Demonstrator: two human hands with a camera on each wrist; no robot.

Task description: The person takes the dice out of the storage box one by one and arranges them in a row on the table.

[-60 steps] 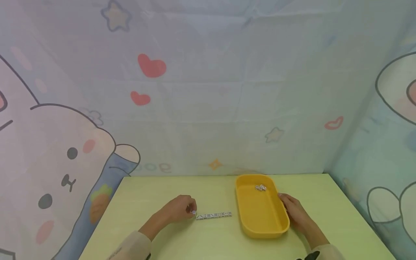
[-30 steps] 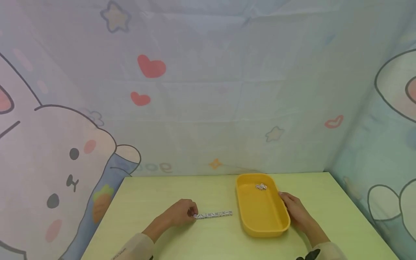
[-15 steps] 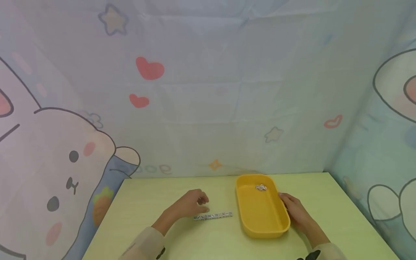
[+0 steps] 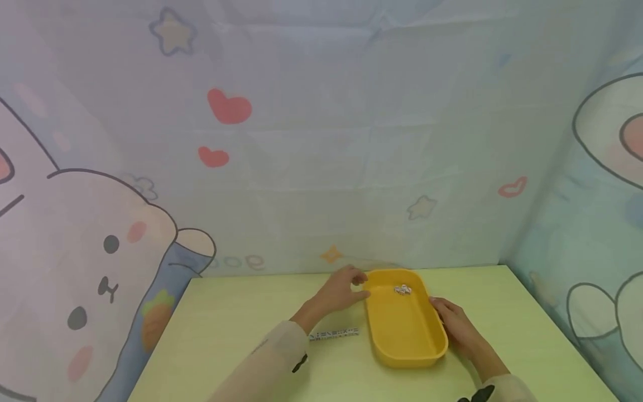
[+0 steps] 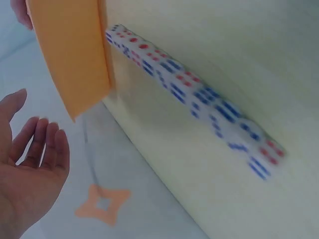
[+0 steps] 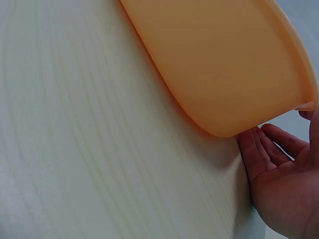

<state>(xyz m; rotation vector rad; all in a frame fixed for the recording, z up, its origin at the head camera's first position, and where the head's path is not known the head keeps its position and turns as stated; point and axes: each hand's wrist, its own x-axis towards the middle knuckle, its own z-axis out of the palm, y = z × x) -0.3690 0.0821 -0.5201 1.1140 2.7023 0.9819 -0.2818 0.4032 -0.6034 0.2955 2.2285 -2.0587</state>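
Observation:
My left hand point(image 4: 344, 290), thumb and fingers apart and holding nothing, is at the left rim of a yellow plastic tray point(image 4: 402, 346). In the left wrist view the fingers of this hand point(image 5: 35, 164) are loosely bent beside the tray's orange-looking wall point(image 5: 75, 55). My right hand point(image 4: 454, 324) grips the tray's right side, thumb at the rim and fingers point(image 6: 264, 149) against the outside low down. A small cluster of white dice point(image 4: 403, 290) lies inside the tray's far end. Left of the tray, a straight row of dice point(image 5: 179, 84) with red and blue pips stands on the table.
The pale yellow-green table point(image 4: 241, 301) ends at a cloth backdrop point(image 4: 321, 139) printed with hearts, stars and cartoon animals. The left sleeve point(image 4: 281, 352) covers the near-left end of the dice row in the head view.
My left hand set a die at the row's left end, let go, and moved right and away from me to the tray's rim. My right hand and the tray have stayed in place.

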